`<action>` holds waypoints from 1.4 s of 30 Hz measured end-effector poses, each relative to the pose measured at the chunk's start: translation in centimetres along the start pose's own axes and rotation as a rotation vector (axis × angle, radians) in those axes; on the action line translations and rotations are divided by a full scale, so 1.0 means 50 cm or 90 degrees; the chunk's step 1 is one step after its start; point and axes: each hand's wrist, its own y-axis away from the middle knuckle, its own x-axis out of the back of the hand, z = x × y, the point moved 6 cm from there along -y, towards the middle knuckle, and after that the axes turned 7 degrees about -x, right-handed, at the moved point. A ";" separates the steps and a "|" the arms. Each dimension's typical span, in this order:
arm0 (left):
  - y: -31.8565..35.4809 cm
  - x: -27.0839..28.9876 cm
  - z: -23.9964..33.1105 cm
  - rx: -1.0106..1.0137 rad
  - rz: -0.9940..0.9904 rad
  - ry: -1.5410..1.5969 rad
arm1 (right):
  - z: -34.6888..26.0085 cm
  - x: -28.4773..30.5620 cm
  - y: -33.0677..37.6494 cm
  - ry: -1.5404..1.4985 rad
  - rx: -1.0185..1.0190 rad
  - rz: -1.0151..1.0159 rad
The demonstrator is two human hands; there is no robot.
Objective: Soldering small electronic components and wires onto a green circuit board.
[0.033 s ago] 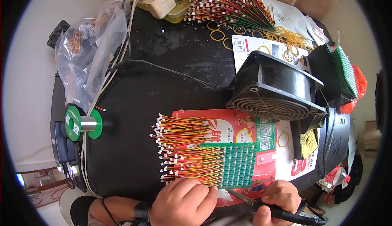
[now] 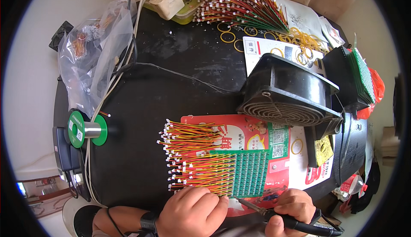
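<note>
In front of me lies a green circuit board panel (image 2: 250, 172) with rows of small parts. Red, yellow and dark wires with white connectors (image 2: 188, 168) fan out from its left edge. My left hand (image 2: 192, 211) is closed at the board's near left corner, thumb and fingertips pressed together by the wire ends; whatever they pinch is hidden. My right hand (image 2: 297, 207) grips a soldering iron (image 2: 291, 223) by its black handle. The iron's tip points left, close to my left thumb at the board's near edge. More loose wires (image 2: 192, 132) lie just beyond the board's wired side.
A black fan (image 2: 287, 91) stands beyond the board on the right. At left are a solder spool (image 2: 92, 130), cables and a plastic bag (image 2: 96, 61). Far back sit a wire bundle (image 2: 244, 5), rubber bands (image 2: 302, 40) and a power strip (image 2: 169, 3). A red printed sheet (image 2: 278, 177) lies underneath the board.
</note>
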 end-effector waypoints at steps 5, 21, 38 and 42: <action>0.000 0.000 0.000 0.000 -0.008 -0.008 | 0.002 -0.002 -0.003 0.002 0.001 -0.014; 0.001 -0.002 -0.001 0.005 -0.013 -0.005 | 0.000 -0.008 -0.007 0.008 0.012 0.009; -0.005 -0.007 0.000 -0.015 -0.019 -0.011 | 0.002 0.007 0.006 -0.042 0.050 0.080; -0.004 -0.002 0.001 -0.017 -0.026 -0.016 | 0.005 0.025 0.016 -0.067 0.082 0.131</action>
